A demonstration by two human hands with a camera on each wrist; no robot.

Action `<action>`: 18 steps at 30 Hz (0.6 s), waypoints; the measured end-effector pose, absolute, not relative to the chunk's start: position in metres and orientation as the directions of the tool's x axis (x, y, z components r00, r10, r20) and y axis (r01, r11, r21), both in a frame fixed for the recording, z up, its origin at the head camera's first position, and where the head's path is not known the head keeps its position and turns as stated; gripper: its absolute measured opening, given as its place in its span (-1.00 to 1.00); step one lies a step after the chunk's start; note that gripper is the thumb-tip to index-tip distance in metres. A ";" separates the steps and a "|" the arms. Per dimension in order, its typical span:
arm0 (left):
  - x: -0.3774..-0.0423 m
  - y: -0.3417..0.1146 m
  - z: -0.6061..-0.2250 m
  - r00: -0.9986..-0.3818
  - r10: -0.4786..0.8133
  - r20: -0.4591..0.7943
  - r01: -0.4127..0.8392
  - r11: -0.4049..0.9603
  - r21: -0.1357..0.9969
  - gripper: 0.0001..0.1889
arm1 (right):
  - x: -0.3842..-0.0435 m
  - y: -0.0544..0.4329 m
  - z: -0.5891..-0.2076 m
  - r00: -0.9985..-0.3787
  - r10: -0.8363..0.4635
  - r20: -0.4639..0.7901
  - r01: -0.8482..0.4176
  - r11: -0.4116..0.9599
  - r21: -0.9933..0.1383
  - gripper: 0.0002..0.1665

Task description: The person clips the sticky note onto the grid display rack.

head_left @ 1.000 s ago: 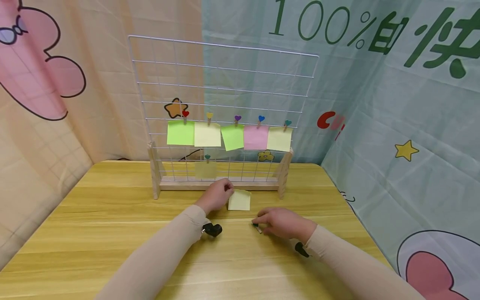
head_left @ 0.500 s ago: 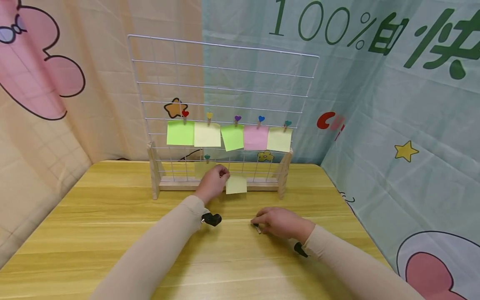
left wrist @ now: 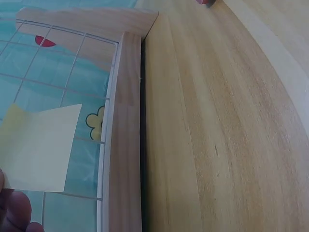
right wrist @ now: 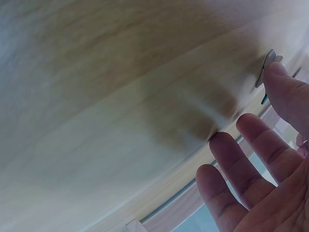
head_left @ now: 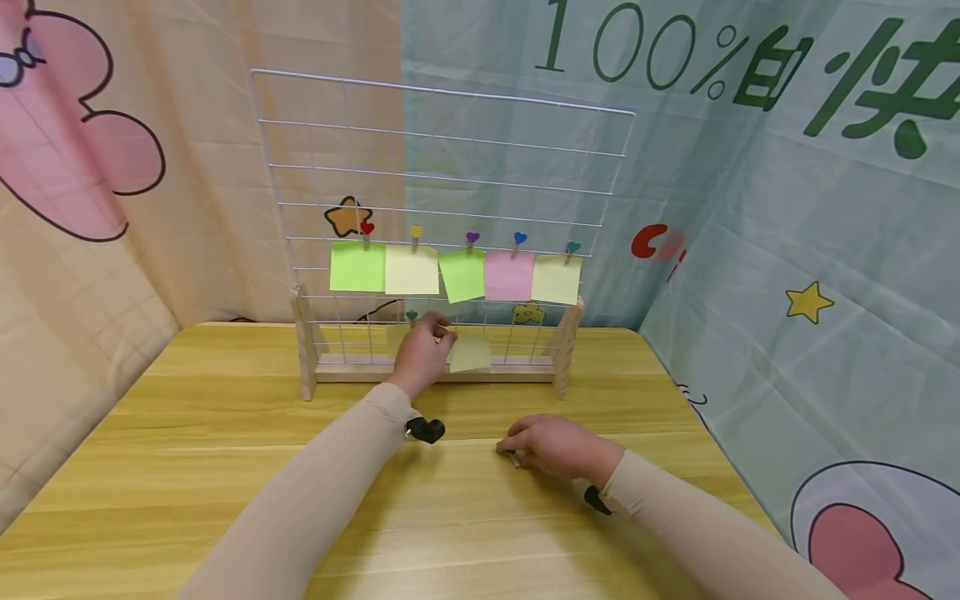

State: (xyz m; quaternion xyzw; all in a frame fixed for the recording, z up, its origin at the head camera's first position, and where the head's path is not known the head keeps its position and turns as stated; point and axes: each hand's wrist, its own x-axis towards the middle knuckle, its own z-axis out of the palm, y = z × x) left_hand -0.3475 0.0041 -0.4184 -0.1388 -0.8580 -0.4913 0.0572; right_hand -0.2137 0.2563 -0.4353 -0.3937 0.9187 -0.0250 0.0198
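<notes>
A pale yellow sticky note (head_left: 471,352) is pinched at its left edge by my left hand (head_left: 420,354), in front of the lower part of the white wire grid (head_left: 442,175). In the left wrist view this sticky note (left wrist: 41,150) overlaps the mesh just above the wooden base (left wrist: 126,130). Low over the table, my right hand (head_left: 564,447) pinches a small wooden clothespin (head_left: 513,459). The right wrist view has the clothespin (right wrist: 267,70) at the thumb tip, a bit of teal showing, the other fingers spread. Another pale note hangs partly hidden behind my left hand from a teal heart clothespin (head_left: 411,316).
Across the grid hangs a row of notes: green (head_left: 357,267), pale yellow (head_left: 412,271), green (head_left: 462,276), pink (head_left: 509,276) and pale yellow (head_left: 556,279), each under a heart clothespin. The grid stands on wooden feet (head_left: 303,346) at the back of the table (head_left: 225,433).
My left hand has lifted the pale yellow note off the table, away from me, up to the lower grid. The right hand has barely moved.
</notes>
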 end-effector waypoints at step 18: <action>-0.351 0.005 -0.411 -0.957 0.167 0.238 0.291 0.559 0.776 -0.62 | -0.215 0.251 -0.436 -0.717 -0.694 -0.064 -0.693 0.719 -0.040 -0.64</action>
